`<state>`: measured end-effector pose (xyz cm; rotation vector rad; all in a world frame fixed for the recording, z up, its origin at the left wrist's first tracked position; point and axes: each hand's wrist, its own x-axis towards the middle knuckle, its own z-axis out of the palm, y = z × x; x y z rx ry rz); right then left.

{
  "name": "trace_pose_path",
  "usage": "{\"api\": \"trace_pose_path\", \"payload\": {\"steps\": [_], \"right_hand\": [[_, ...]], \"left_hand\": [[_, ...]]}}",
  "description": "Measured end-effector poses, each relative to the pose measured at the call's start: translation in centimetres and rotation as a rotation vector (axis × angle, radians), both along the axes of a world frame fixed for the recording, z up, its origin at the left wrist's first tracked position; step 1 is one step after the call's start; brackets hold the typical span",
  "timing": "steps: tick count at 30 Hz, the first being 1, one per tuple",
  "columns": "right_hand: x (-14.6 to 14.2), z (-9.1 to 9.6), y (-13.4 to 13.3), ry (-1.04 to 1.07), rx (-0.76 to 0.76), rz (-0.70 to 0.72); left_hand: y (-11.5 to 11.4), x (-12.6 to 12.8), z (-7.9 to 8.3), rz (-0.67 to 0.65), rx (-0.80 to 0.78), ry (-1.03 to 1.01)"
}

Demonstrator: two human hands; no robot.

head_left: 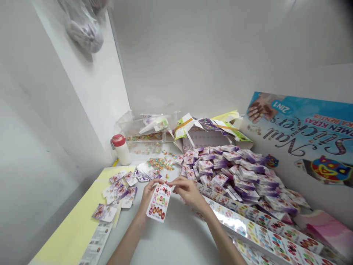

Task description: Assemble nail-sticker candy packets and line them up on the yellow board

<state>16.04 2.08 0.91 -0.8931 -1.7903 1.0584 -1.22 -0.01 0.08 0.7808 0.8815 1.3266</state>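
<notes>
Just above the pale worktop [176, 235], a nail-sticker sheet [159, 204] hangs pinched by its top edge. The left hand [149, 194] closes thumb and fingers on one corner, and the right hand [188, 189] nips the other. Held so lightly, the card could bend or slip. Loose coloured stickers [161, 163] lie just beyond the knuckles and may scatter at a brush, while the heap of purple packets [237, 173] beside the right wrist looks ready to slide.
</notes>
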Motion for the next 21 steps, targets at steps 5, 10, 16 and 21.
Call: {"api": "trace_pose_path", "payload": {"steps": [5, 10, 16, 21], "right_hand": [[-0.1, -0.4, 0.2, 0.044, -0.028, -0.052], [0.4, -0.2, 0.7, 0.077, -0.071, -0.110], [0.8, 0.3, 0.5, 0.188, -0.222, -0.096], [0.4, 0.5, 0.1, 0.150, -0.322, -0.139]], "left_hand": [[-0.3, 0.1, 0.4, -0.073, 0.012, -0.013], [-0.2, 0.7, 0.2, -0.124, 0.072, 0.026], [0.1, 1.0, -0.3, -0.037, 0.019, 0.134], [0.1, 1.3, -0.5, 0.011, -0.006, 0.110]]}}
